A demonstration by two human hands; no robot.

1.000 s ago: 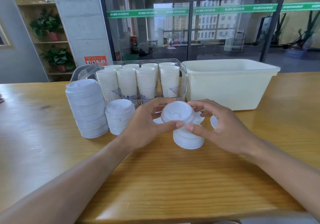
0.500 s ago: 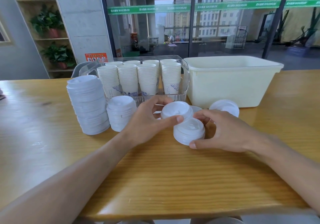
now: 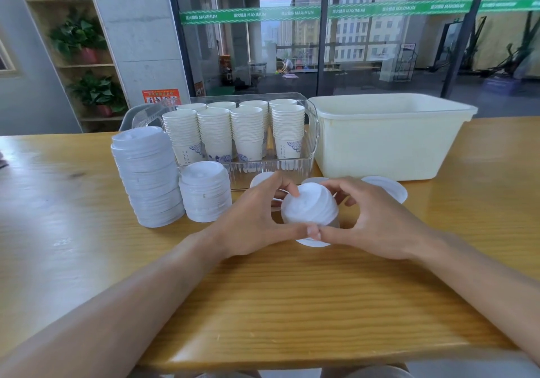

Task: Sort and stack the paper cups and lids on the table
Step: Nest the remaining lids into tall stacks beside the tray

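A small stack of white lids [image 3: 309, 209] sits on the wooden table [image 3: 292, 304] between both hands. My left hand [image 3: 257, 220] and my right hand [image 3: 371, 220] curl around it from either side, thumbs meeting at its front. Loose lids lie behind: one lid [image 3: 388, 187] at the right, another lid [image 3: 261, 179] partly hidden by my left fingers. Left of my hands stand a tall lid stack [image 3: 146, 177] and a shorter lid stack [image 3: 204, 192]. Stacked paper cups [image 3: 248, 132] fill a clear tray [image 3: 311, 132].
A cream plastic bin [image 3: 388, 138] stands at the back right, next to the clear tray. A glass wall runs behind the table. A shelf with potted plants [image 3: 79, 35] stands at the far left.
My left hand brought its lids onto the stack under my right hand. Both hands now close around the joined stack, thumbs touching in front.
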